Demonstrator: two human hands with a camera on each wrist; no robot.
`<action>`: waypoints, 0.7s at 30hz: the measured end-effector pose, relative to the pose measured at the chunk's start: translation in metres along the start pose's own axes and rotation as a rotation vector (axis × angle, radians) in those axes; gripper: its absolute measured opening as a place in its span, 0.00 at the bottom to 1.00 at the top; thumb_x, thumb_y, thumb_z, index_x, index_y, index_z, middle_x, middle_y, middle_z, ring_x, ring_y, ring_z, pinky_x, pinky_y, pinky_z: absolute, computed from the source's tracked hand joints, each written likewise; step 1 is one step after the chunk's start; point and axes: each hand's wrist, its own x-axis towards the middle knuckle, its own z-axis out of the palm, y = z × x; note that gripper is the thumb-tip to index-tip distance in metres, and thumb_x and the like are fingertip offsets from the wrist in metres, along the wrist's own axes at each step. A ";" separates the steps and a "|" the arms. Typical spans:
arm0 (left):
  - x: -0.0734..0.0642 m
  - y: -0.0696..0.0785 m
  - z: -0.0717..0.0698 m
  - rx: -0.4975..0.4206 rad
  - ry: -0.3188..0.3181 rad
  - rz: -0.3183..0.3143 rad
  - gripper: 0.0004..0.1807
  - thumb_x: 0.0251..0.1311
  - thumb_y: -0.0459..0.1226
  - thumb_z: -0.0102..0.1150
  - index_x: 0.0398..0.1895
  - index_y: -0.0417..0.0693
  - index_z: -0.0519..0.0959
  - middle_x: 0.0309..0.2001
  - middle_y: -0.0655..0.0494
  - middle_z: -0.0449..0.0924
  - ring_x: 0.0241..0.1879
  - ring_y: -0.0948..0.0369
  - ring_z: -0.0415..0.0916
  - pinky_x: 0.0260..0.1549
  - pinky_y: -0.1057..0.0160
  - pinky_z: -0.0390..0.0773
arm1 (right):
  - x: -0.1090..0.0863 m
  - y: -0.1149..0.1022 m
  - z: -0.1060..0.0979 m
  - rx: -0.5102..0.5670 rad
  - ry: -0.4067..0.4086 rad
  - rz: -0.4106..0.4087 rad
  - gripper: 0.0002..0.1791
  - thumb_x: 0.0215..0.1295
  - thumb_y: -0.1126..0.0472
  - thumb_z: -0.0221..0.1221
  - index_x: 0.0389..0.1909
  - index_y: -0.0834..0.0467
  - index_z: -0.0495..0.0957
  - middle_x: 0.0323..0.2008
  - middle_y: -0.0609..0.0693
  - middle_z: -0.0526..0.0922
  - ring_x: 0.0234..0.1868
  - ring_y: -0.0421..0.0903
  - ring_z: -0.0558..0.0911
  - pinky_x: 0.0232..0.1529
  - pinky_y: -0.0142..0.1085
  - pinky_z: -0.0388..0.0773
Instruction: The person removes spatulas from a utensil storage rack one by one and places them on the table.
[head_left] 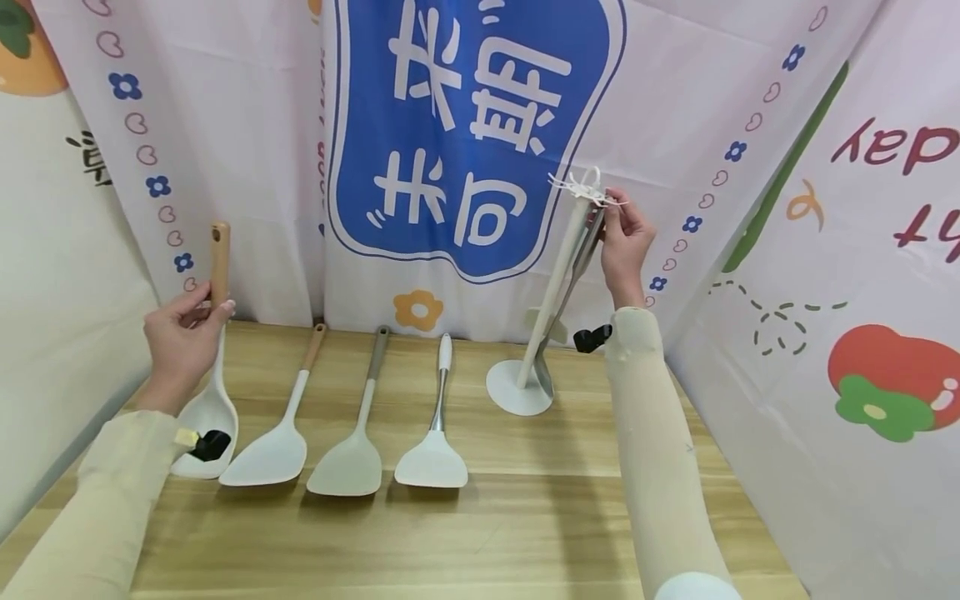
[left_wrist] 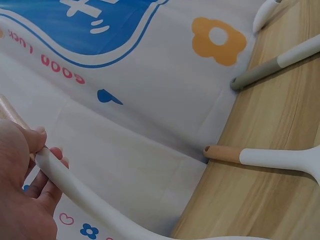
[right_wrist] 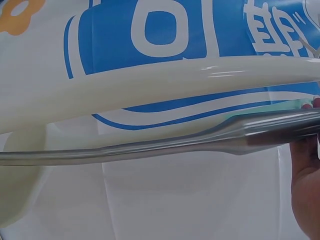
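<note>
On the left, my left hand (head_left: 182,343) grips the wooden handle of a white spatula (head_left: 220,271). This spatula stands steeply, its white head low over the table and partly hidden by my wrist; in the left wrist view its white neck (left_wrist: 75,187) runs below my fingers. My right hand (head_left: 628,248) is at the top of a white utensil stand (head_left: 555,292), holding the upper handle of a steel utensil (head_left: 573,279) beside the pole. In the right wrist view the steel handle (right_wrist: 250,132) lies against my fingers. I cannot tell the steel utensil's kind.
Three spatulas lie in a row on the wooden table (head_left: 480,542): a white one with a wooden handle (head_left: 270,454), a grey-green one (head_left: 348,462) and a white one with a steel neck (head_left: 432,458). Behind the stand shows a pale utensil head (right_wrist: 20,180). Printed cloth (head_left: 247,167) surrounds the table.
</note>
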 end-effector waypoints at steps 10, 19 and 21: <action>0.003 -0.012 0.001 0.095 -0.017 0.038 0.25 0.66 0.35 0.64 0.66 0.46 0.76 0.61 0.39 0.80 0.37 0.80 0.73 0.37 0.88 0.73 | 0.000 0.000 0.001 0.020 0.002 0.014 0.13 0.75 0.63 0.57 0.53 0.63 0.84 0.37 0.55 0.89 0.30 0.42 0.84 0.34 0.28 0.84; 0.008 -0.020 0.007 0.136 -0.048 0.024 0.25 0.66 0.32 0.64 0.66 0.41 0.75 0.60 0.33 0.79 0.34 0.84 0.70 0.35 0.89 0.71 | -0.006 -0.017 0.004 -0.002 -0.023 -0.005 0.15 0.76 0.66 0.55 0.55 0.71 0.79 0.36 0.52 0.88 0.32 0.43 0.85 0.38 0.30 0.86; 0.009 -0.020 0.009 0.155 -0.080 0.016 0.26 0.66 0.32 0.63 0.67 0.40 0.74 0.60 0.32 0.78 0.34 0.85 0.69 0.34 0.89 0.71 | -0.004 -0.016 0.004 0.007 -0.020 0.008 0.15 0.76 0.66 0.55 0.55 0.71 0.79 0.37 0.51 0.88 0.33 0.43 0.85 0.39 0.30 0.86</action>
